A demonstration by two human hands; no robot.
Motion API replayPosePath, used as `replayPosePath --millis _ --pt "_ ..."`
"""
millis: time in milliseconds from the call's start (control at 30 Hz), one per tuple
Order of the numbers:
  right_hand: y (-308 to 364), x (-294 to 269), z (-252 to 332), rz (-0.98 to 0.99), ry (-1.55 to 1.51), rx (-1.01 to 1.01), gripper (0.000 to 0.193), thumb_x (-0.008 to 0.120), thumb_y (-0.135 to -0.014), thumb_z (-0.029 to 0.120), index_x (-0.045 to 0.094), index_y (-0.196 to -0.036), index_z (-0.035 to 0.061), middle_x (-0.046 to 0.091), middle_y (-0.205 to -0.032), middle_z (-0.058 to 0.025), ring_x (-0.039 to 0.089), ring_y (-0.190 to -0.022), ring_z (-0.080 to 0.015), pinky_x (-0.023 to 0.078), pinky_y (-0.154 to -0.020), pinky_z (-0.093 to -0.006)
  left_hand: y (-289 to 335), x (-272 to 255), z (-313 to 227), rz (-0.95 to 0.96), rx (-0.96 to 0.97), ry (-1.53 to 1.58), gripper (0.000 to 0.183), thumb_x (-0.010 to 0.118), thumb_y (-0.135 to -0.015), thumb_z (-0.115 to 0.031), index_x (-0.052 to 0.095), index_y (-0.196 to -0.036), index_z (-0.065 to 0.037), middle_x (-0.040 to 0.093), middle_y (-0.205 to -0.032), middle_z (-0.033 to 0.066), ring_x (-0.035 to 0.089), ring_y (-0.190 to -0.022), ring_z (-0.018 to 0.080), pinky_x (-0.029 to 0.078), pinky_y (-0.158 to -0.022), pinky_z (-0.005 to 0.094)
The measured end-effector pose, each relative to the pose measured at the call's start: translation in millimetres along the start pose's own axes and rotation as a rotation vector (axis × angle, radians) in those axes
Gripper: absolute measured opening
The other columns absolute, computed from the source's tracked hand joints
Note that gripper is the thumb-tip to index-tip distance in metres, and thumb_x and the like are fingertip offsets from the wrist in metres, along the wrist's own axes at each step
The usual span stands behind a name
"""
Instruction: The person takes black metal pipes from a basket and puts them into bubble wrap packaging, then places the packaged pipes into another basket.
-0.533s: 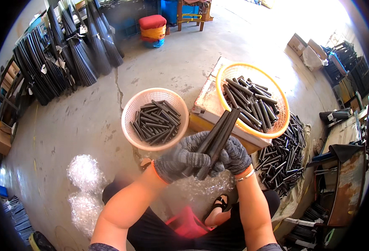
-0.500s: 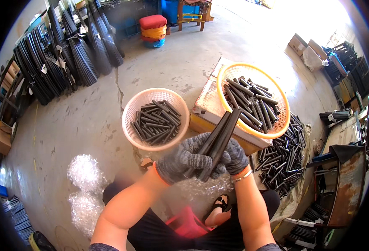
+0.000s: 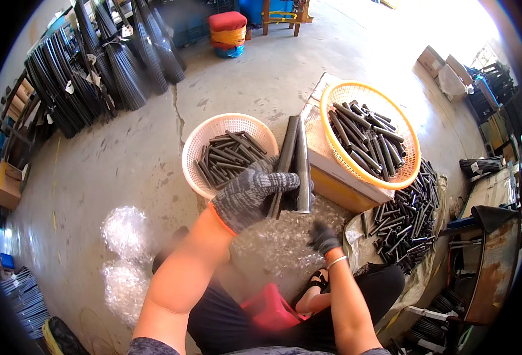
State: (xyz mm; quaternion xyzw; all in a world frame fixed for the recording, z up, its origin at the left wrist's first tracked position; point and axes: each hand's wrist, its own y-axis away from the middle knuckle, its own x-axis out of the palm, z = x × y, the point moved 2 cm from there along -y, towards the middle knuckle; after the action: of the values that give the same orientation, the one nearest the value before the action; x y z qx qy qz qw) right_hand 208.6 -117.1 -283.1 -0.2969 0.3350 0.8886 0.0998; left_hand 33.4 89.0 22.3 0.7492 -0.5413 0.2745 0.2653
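Two glossy black tubes (image 3: pixel 288 160) stand nearly upright in my left hand (image 3: pixel 250 192), which wears a dark grey knit glove and is closed around their lower part. The tubes rise between a pale pink basket (image 3: pixel 191 155) and an orange-rimmed basket (image 3: pixel 416 155), both holding many short black tubes. Lower and apart from them, my right hand (image 3: pixel 325 238), gloved too, is over clear plastic scraps (image 3: pixel 267 245) on the floor. Its fingers look spread with nothing visible in them, though they are slightly blurred.
Under the orange-rimmed basket is a box (image 3: pixel 338 188). Loose black tubes (image 3: pixel 409 228) lie heaped on a sheet at the right. Clear plastic bundles (image 3: pixel 125 234) sit at the left. Bundled long rods (image 3: pixel 65 83), a red-topped stool (image 3: pixel 228 32) and a rusty metal rack (image 3: pixel 494 266) stand around.
My right hand has left the tubes and dropped down to the right, toward the plastic scraps. My left hand alone keeps the tubes, now turned more upright. The view has shifted slightly.
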Motion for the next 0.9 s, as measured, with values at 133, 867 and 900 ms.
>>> replayPosePath --millis 133,867,900 --pt "73.5 -129.1 163.4 -0.139 -1.362 -0.457 0.063 0.064 -0.085 0.034 0.038 -0.135 0.0057 0.048 -0.13 -0.0142 0.057 -0.086 -0.0196 0.05 -0.064 -0.0308 -2.5 9.8 9.3 0.069 -0.088 0.106 0.043 0.064 -0.081 -0.015 0.053 -0.118 0.003 0.064 -0.102 0.0148 0.065 -0.093 0.0268 0.052 -0.084 0.0357" --pt "39.7 -22.3 -21.2 -0.18 0.984 -0.174 0.005 0.056 -0.081 0.008 0.061 -0.082 0.0073 0.067 -0.087 -0.0107 0.064 -0.074 -0.0282 0.052 -0.067 -0.0417 -7.1 10.4 15.0 0.112 -0.062 0.063 0.04 0.07 -0.081 -0.017 0.054 -0.112 0.001 0.065 -0.094 0.0149 0.066 -0.086 0.0265 0.056 -0.075 0.0354" --pt "38.3 -12.0 -80.7 -0.06 1.073 -0.039 0.016 0.056 -0.082 0.012 0.061 -0.096 0.0085 0.065 -0.101 -0.0112 0.063 -0.088 -0.0264 0.049 -0.079 -0.0396 -16.4 20.4 18.8 0.168 -0.07 0.093 0.039 0.07 -0.08 -0.016 0.054 -0.111 0.001 0.065 -0.093 0.0142 0.066 -0.086 0.0263 0.056 -0.076 0.0359"
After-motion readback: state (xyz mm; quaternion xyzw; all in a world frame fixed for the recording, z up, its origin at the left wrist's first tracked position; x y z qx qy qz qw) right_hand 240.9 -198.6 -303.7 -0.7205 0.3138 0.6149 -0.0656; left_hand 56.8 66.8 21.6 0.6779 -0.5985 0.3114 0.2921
